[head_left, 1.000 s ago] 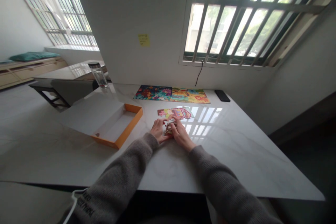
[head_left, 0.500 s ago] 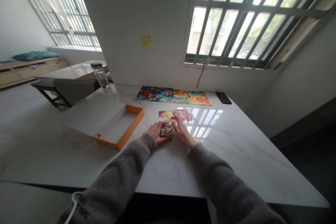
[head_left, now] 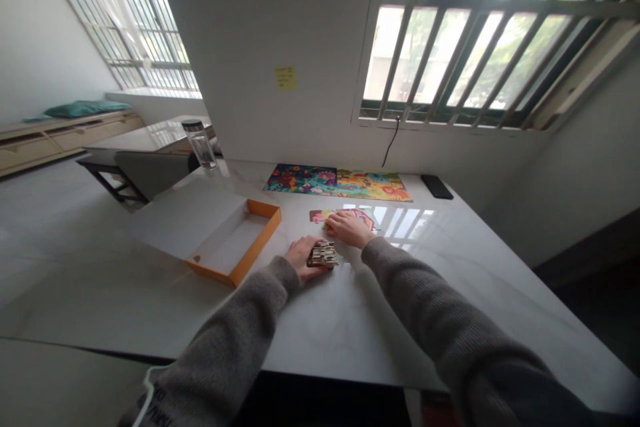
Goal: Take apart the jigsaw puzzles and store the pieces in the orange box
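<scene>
My left hand point(head_left: 301, 257) is wrapped round a stack of jigsaw puzzle pieces point(head_left: 323, 253), their pale edges facing up, low over the white table. Ahead and to the right, my right hand point(head_left: 349, 227) rests over a partly joined pink-and-yellow jigsaw puzzle point(head_left: 317, 215) and covers much of it. Its fingers are bent together at a small yellow puzzle piece point(head_left: 329, 224) by the puzzle's near edge. The fingertips partly hide that piece.
An orange-rimmed box point(head_left: 256, 240) lies open on the left. Two colourful picture panels, one dark point(head_left: 301, 179) and one yellow point(head_left: 375, 185), lie along the wall. A black phone point(head_left: 437, 187) is at the back right, a glass bottle point(head_left: 200, 145) at the back left.
My right hand has left the stack and moved forward onto the pink-and-yellow puzzle with a yellow piece at its fingertips. My left hand keeps hold of the stack. The view has shifted slightly.
</scene>
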A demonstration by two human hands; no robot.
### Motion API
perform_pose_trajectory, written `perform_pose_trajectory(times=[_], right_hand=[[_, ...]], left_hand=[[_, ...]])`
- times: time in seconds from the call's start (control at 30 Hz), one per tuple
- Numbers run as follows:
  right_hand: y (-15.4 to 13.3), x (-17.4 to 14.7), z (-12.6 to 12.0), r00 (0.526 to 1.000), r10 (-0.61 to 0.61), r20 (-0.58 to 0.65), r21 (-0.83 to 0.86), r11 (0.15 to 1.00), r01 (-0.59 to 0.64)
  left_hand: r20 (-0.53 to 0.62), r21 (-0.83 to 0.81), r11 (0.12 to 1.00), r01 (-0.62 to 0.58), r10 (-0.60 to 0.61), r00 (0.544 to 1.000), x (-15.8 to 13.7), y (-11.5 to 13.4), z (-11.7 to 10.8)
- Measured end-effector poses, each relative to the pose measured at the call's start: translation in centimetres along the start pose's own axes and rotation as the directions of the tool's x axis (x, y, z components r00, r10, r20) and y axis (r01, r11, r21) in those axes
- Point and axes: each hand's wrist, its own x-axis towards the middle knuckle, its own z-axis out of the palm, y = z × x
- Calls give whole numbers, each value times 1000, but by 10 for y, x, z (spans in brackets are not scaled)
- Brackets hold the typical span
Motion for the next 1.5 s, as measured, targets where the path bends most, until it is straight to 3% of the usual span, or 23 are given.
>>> perform_pose_trajectory(times=[0.2,0.3,0.47,0.5,0.57,0.63,0.7,0.83,0.93,1.03,1.3,1.4,1.5], right_hand=[[-2,4,-4,998,50,27,-77,996,-48],[-1,7,-2,977,213,-17,125,970,-209],[0,7,-5,871,485,-75,435,802,-409],[-2,5,-8,842,533,-79,560,723,-405],[-7,-3,-19,807,590,-32,845,447,-293],[-15,-14,-34,827,561,42,990,86,-109],[-25,-25,-50,851,520,74,988,-155,8],[-43,-45,-68,812,554,182,907,-415,80],[-52,-58,-71,840,468,276,830,-556,37],[-54,-68,-73,861,417,290,812,-584,10],[-61,-76,-74,852,421,311,854,-518,-56],[-66,-76,-66,812,514,278,898,-438,-30],[-68,-77,-57,774,607,179,952,-306,20]], left_hand=[[-42,-65,997,-41,38,998,0,2,-5],[-40,-86,995,-41,38,998,2,-2,-5],[-29,-87,996,-9,6,1000,5,-8,-2],[-24,-82,997,-5,3,1000,5,-8,-2],[-15,-63,998,2,-3,1000,5,-6,-2],[-7,-37,999,20,-21,1000,5,-3,-3],[2,-17,999,37,-37,999,4,2,-5],[-1,-12,999,47,-47,999,4,9,-8],[-6,-16,998,53,-53,999,4,11,-9],[-3,-12,999,51,-51,999,4,10,-8],[-9,-2,999,50,-50,999,5,9,-6],[-15,0,999,53,-53,998,4,9,-7],[-21,-5,999,43,-44,999,4,8,-6]])
